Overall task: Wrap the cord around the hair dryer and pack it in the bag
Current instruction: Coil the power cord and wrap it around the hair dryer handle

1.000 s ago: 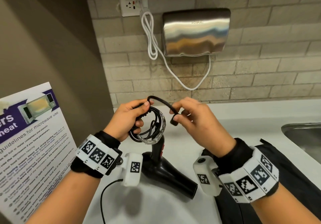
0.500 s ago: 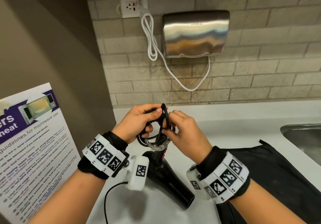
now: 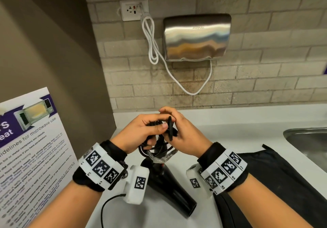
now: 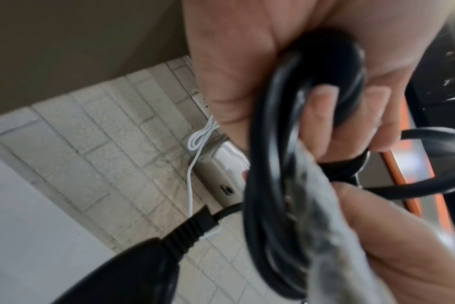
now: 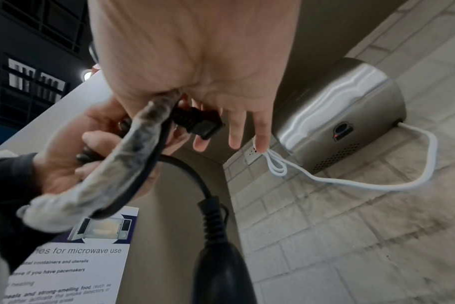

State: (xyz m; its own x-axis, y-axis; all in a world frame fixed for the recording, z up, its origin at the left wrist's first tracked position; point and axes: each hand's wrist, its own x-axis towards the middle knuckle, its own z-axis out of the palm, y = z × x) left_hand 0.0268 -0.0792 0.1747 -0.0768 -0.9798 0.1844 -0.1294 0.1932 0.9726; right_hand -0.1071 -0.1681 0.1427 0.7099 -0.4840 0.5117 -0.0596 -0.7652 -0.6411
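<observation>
The black hair dryer (image 3: 169, 185) sits below my hands, handle up and nozzle toward the lower right. Its black cord (image 3: 159, 142) is gathered in a coil above the handle, partly in a clear plastic sleeve (image 3: 161, 157). My left hand (image 3: 155, 128) grips the coil, thumb across the strands (image 4: 273, 185). Close against it, my right hand (image 3: 175, 130) pinches the cord's plug end (image 5: 198, 123), its other fingers (image 5: 237, 131) straight. The dryer handle (image 5: 221, 267) also shows in the right wrist view. The black bag (image 3: 276, 180) lies flat on the counter to the right.
A steel hand dryer (image 3: 196, 36) hangs on the brick wall with a white cable (image 3: 152, 41) looped to a socket (image 3: 133, 9). A sink (image 3: 307, 142) is at the right, a microwave poster (image 3: 30, 148) on the left wall. White counter (image 3: 230, 126) lies behind my hands.
My right hand has carried the free loop of cord leftward onto the coil. Both hands now press together, and the loop that stood above the coil is gone.
</observation>
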